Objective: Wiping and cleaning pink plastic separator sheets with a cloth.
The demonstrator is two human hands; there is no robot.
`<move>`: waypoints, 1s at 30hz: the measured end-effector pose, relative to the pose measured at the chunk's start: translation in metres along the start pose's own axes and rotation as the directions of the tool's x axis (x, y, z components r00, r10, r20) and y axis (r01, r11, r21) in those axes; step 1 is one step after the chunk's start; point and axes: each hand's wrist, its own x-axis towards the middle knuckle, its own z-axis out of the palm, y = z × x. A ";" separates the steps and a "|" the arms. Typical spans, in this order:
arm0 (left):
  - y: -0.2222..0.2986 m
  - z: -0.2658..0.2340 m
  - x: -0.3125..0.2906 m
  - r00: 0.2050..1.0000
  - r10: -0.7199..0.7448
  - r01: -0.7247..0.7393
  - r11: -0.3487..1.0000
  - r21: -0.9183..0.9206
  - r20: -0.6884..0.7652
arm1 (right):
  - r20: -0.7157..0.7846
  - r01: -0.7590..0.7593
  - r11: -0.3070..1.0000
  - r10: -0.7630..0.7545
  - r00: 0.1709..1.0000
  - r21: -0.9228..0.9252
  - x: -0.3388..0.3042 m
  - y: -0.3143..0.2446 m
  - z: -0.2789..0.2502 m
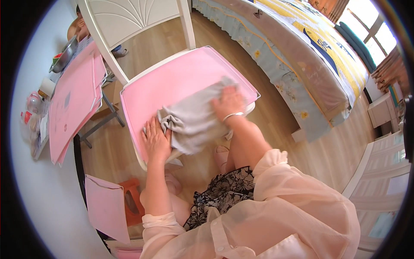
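Observation:
A pink panel (168,93) with a pale rim lies flat on the seat of a cream chair (133,17). Over its near part spreads a rumpled grey cloth (196,116), bunched at its left end. My right hand (229,102), slightly blurred and with a bracelet at the wrist, presses on the cloth's far right end and holds it against the panel. My left hand (156,140) rests on the panel's near left corner, fingers spread flat, beside the bunched end of the cloth.
More pink panels (75,99) lie stacked on a folding table at the left. Below them another pink panel (105,207) leans by an orange stool (133,200). A bed (297,64) fills the right. Behind the table, part of another person (77,28) shows near a metal basin (64,56).

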 end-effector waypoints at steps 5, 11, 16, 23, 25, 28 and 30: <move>0.011 0.004 0.004 1.000 -0.018 0.018 0.996 0.089 -0.006 | -0.228 -0.141 0.988 0.124 0.966 -0.058 0.024 0.038 0.001; -0.005 0.004 0.001 0.999 -0.019 0.021 0.995 0.096 -0.027 | 0.040 0.624 0.779 -0.623 0.781 -0.065 -0.050 -0.062 0.011; -0.005 -0.014 -0.013 0.985 -0.174 0.169 0.972 0.166 0.019 | 0.043 0.547 0.835 -0.550 0.834 0.062 -0.054 -0.029 -0.002; -0.014 -0.018 -0.034 0.985 -0.162 0.168 0.975 0.143 -0.050 | -0.112 0.101 0.995 -0.101 0.989 -0.008 -0.002 0.053 -0.008; -0.003 -0.004 -0.040 0.993 -0.047 0.065 0.985 0.161 -0.111 | -0.048 -0.061 0.992 0.057 0.997 -0.107 0.009 0.054 -0.013; 0.005 0.003 -0.050 0.975 0.079 -0.058 0.993 0.104 -0.209 | 0.002 -0.159 0.982 0.160 0.987 -0.103 0.022 0.058 -0.015; 0.005 -0.002 -0.051 0.972 0.075 -0.058 0.995 0.083 -0.223 | 0.002 -0.169 0.979 0.170 0.985 -0.111 0.025 0.061 -0.019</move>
